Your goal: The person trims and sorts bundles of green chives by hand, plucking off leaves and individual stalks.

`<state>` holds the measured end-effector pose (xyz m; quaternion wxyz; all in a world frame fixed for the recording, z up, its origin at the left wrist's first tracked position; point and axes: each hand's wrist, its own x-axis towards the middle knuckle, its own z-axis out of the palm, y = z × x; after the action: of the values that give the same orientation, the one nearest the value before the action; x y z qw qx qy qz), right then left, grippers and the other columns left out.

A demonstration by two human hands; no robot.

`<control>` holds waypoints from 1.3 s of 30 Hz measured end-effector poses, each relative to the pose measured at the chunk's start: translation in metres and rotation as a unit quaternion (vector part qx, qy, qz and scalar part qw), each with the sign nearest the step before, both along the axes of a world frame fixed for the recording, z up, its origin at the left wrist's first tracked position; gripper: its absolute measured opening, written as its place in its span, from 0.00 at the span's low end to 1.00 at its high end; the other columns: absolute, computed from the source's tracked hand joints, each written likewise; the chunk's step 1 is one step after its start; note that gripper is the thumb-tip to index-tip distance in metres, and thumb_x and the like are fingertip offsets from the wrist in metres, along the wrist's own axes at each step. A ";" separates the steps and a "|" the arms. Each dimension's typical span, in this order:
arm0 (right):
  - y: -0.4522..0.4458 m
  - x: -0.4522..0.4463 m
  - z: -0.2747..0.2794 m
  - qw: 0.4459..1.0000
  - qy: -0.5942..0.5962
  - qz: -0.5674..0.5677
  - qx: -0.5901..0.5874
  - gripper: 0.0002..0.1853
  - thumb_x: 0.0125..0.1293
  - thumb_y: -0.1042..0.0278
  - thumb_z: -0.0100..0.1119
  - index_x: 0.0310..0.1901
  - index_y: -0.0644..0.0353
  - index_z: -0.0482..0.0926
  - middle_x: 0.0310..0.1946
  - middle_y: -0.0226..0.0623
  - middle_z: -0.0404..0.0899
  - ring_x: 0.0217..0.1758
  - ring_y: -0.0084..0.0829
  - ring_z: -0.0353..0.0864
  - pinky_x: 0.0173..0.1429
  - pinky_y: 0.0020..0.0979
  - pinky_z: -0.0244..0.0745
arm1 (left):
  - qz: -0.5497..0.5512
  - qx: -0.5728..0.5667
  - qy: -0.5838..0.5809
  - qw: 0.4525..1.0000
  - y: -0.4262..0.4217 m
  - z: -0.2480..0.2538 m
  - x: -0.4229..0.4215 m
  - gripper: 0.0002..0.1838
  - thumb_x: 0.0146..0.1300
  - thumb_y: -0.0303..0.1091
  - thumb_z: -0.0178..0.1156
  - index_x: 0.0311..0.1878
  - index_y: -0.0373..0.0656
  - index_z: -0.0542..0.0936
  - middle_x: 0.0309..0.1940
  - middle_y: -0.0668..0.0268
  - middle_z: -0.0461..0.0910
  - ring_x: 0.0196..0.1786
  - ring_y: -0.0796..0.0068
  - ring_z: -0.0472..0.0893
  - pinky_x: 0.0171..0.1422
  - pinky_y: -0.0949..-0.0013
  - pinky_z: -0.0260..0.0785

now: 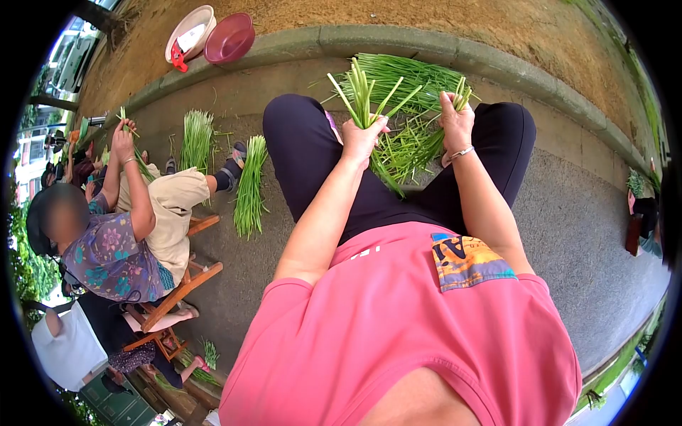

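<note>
My left hand (pixel 362 138) is closed around a bunch of long green stalks (pixel 362 92), their thick pale ends fanning upward above the fist. They look like garlic scapes, though I cannot be sure. Between my knees, my right hand (pixel 458 124) grips a second, tighter bunch of green stalks (pixel 462 94), with pale ends up and thin green lengths hanging below. A large heap of the same stalks (pixel 415 74) lies on the ground just beyond my hands. Loose green pieces (pixel 408 145) are scattered on the ground between my legs.
Two stalk bundles lie to my left, one nearer (pixel 251 188) and one farther (pixel 197 138). A seated person (pixel 106 248) there handles green stalks. Beyond the stone curb (pixel 387 39) stand a pink basin (pixel 192 32) and a dark red basin (pixel 229 39). A red-handled object hangs at the pink basin's rim.
</note>
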<state>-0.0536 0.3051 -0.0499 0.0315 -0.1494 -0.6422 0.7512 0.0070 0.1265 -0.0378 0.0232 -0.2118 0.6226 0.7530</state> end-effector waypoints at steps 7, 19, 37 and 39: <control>0.000 0.003 -0.001 0.988 -0.100 0.096 0.075 0.10 0.56 0.63 0.63 0.28 0.60 0.77 0.17 0.20 0.68 0.17 0.12 0.59 0.20 0.19 0.54 | -0.002 -0.007 0.004 1.000 -0.002 0.000 0.002 0.04 0.54 0.26 0.60 0.32 0.37 0.77 0.21 0.65 0.78 0.16 0.85 0.68 0.19 0.82 0.56; -0.024 0.020 0.017 0.949 -0.092 0.196 -0.230 0.09 0.61 0.65 0.56 0.40 0.59 0.76 0.18 0.19 0.64 0.13 0.12 0.53 0.18 0.17 0.49 | -0.034 0.049 0.003 0.998 -0.001 0.006 0.005 0.07 0.54 0.28 0.60 0.34 0.35 0.77 0.22 0.62 0.78 0.16 0.83 0.69 0.19 0.81 0.57; -0.026 0.017 0.007 0.944 0.001 0.225 -0.241 0.08 0.67 0.64 0.45 0.37 0.59 0.71 0.29 0.32 0.77 0.16 0.14 0.59 0.21 0.18 0.57 | -0.092 0.091 -0.036 0.991 0.004 0.011 0.005 0.12 0.61 0.34 0.56 0.43 0.38 0.76 0.32 0.61 0.80 0.29 0.73 0.80 0.27 0.77 0.66; -0.029 0.020 0.011 0.947 -0.016 0.230 -0.224 0.09 0.68 0.63 0.44 0.39 0.59 0.71 0.29 0.32 0.76 0.17 0.15 0.59 0.22 0.18 0.57 | -0.097 0.083 -0.027 0.991 0.006 0.014 0.006 0.11 0.60 0.34 0.56 0.43 0.38 0.76 0.32 0.61 0.80 0.29 0.73 0.80 0.27 0.77 0.66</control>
<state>-0.0333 0.2763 -0.0392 -0.1866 -0.0128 -0.4746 0.8601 0.0131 0.1329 -0.0233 0.1305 -0.1685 0.5743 0.7904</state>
